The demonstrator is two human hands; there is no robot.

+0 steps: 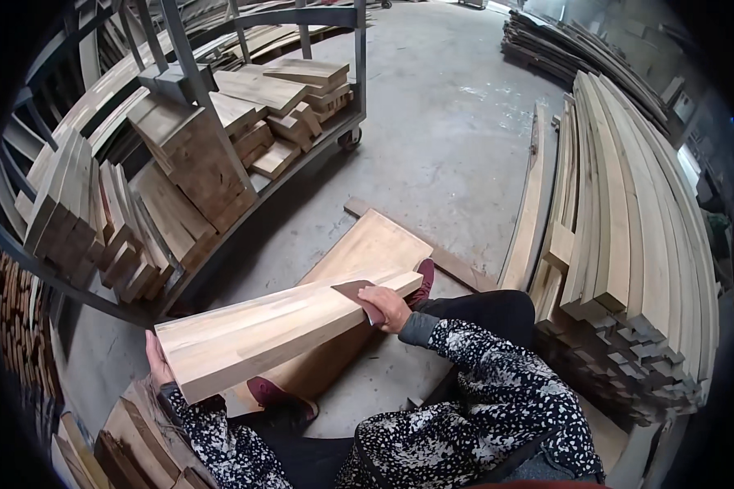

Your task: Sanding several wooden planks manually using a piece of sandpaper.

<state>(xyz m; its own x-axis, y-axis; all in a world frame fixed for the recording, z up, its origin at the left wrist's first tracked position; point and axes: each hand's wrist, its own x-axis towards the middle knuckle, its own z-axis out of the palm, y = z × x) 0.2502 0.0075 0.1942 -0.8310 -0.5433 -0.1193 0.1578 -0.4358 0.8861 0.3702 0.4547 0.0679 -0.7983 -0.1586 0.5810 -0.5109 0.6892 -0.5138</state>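
A thick pale wooden board [261,324] lies slantwise in front of me, its near left end raised above the floor. My left hand [158,360] grips that end, fingers along the end face; its thumb is hidden. Toward the board's far right end, my right hand [390,309] is closed on a folded sheet of reddish-brown sandpaper [353,292]. The sandpaper rests on the top face and bends down over the near edge. Beneath is a wider brown board [377,243], which lies low between my feet and is partly covered by the one I hold.
A metal cart [362,65] loaded with wood blocks [189,155] stands at the left. Long planks [628,220] are stacked high at the right. A thin dark strip [457,267] lies on the floor ahead. Offcuts [139,432] stand by my left arm.
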